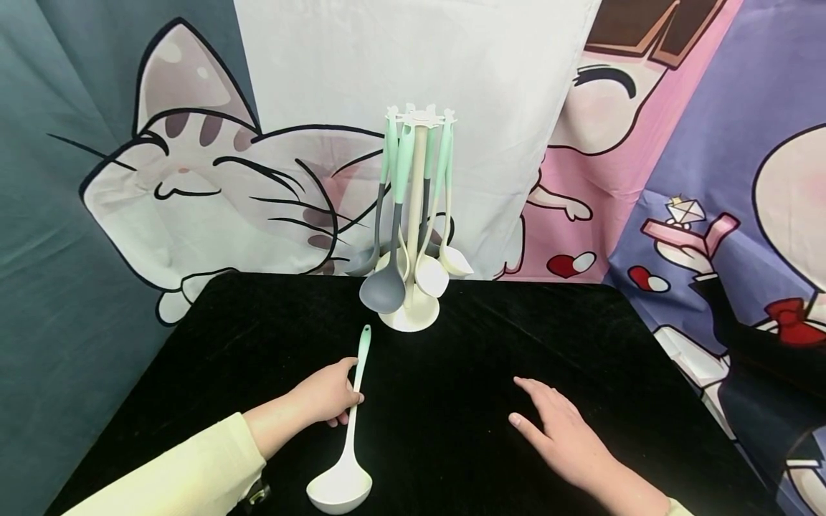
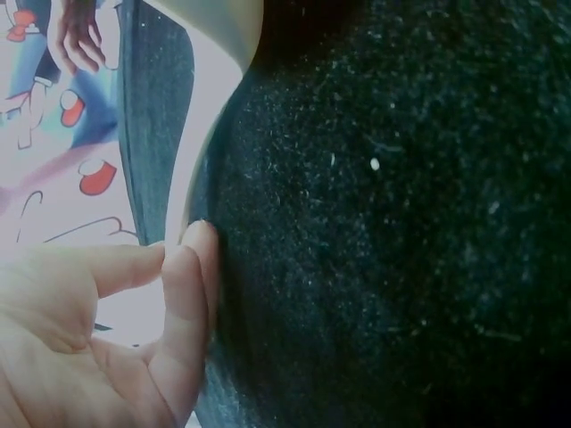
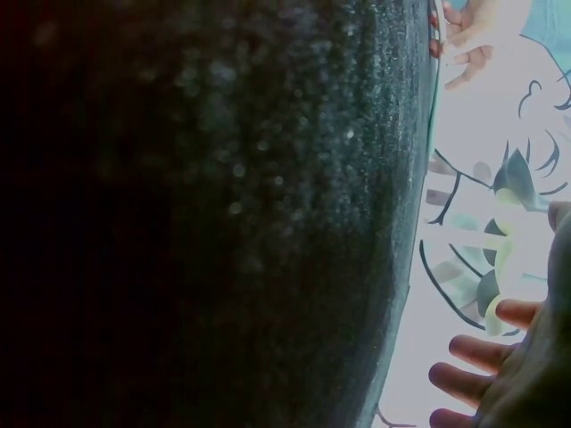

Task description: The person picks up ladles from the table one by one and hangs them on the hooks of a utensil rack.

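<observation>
A white ladle [image 1: 340, 484] with a mint-green handle end lies lengthwise over the black cloth, bowl toward the near edge. My left hand [image 1: 329, 393] pinches its handle about midway between thumb and fingers. In the left wrist view, the fingers of the left hand [image 2: 169, 312] close on the pale handle [image 2: 192, 169], the bowl partly cut off at the top. My right hand [image 1: 568, 437] hovers over the cloth on the right, fingers extended, holding nothing. The right wrist view shows the right hand's spread fingers [image 3: 473, 383] at the lower right.
A cream utensil stand [image 1: 418, 315] rises at the back middle of the black-covered table [image 1: 503, 330]. Several spoons and ladles with mint handles hang from it, a grey ladle [image 1: 383, 288] in front. Cartoon-printed cloth [image 1: 213, 201] hangs behind the table.
</observation>
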Demonstrator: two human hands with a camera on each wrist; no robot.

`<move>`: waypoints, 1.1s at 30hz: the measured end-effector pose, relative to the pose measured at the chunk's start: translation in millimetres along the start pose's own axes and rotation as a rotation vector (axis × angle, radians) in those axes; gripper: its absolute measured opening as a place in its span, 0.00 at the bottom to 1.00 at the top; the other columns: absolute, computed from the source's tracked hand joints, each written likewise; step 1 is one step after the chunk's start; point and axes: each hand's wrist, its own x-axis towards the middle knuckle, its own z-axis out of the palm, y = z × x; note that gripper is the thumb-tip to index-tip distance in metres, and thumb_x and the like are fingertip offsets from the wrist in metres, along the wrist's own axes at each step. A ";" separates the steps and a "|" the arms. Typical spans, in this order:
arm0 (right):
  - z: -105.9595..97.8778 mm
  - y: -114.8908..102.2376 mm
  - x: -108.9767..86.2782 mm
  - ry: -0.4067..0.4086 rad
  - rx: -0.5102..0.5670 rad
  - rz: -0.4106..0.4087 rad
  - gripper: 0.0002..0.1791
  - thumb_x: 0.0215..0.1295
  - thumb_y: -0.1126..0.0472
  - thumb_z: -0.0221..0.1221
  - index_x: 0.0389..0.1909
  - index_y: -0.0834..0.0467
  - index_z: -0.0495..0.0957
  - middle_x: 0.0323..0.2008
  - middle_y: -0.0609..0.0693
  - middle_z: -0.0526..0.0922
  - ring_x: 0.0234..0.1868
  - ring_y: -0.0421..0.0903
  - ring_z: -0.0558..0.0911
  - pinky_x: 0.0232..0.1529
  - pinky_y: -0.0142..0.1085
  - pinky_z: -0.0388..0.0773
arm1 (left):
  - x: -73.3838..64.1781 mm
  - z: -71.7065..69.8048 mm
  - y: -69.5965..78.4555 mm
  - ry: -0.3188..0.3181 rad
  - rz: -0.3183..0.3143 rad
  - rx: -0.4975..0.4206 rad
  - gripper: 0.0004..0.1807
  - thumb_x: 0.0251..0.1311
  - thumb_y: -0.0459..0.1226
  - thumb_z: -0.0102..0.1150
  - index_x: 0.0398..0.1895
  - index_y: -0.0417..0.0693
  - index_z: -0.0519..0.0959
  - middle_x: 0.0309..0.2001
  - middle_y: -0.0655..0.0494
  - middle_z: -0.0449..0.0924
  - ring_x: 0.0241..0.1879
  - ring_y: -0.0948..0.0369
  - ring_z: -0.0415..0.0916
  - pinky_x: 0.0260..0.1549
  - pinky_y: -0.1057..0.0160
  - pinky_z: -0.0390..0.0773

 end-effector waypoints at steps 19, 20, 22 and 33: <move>0.1 0.3 -1.2 -0.010 0.010 0.007 0.33 0.72 0.41 0.54 0.72 0.52 0.64 0.69 0.51 0.68 0.70 0.56 0.65 0.64 0.60 0.59 | -0.8 0.0 -5.9 0.013 -0.020 -0.079 0.38 0.61 0.27 0.60 0.73 0.34 0.56 0.23 0.52 0.75 0.14 0.59 0.75 0.13 0.61 0.78; -0.1 0.3 -1.2 -0.010 0.010 0.007 0.33 0.72 0.41 0.54 0.72 0.53 0.64 0.69 0.51 0.68 0.70 0.56 0.65 0.65 0.59 0.59 | -1.1 -0.7 -6.0 0.020 -0.020 -0.077 0.38 0.61 0.27 0.60 0.73 0.34 0.56 0.23 0.52 0.75 0.14 0.59 0.75 0.13 0.61 0.78; -0.6 0.3 -1.1 -0.008 0.011 0.008 0.33 0.72 0.42 0.55 0.72 0.52 0.64 0.69 0.50 0.68 0.70 0.55 0.64 0.66 0.59 0.57 | -1.7 -2.6 -5.7 0.035 -0.020 -0.077 0.38 0.60 0.27 0.60 0.73 0.35 0.56 0.23 0.52 0.75 0.14 0.58 0.75 0.13 0.61 0.78; -1.8 -1.6 -0.7 -0.012 0.018 0.013 0.33 0.71 0.42 0.56 0.72 0.53 0.65 0.68 0.50 0.69 0.71 0.55 0.64 0.68 0.58 0.54 | -2.9 -16.6 -6.3 0.108 -0.012 -0.015 0.38 0.62 0.29 0.60 0.73 0.39 0.55 0.24 0.54 0.75 0.15 0.59 0.75 0.16 0.61 0.77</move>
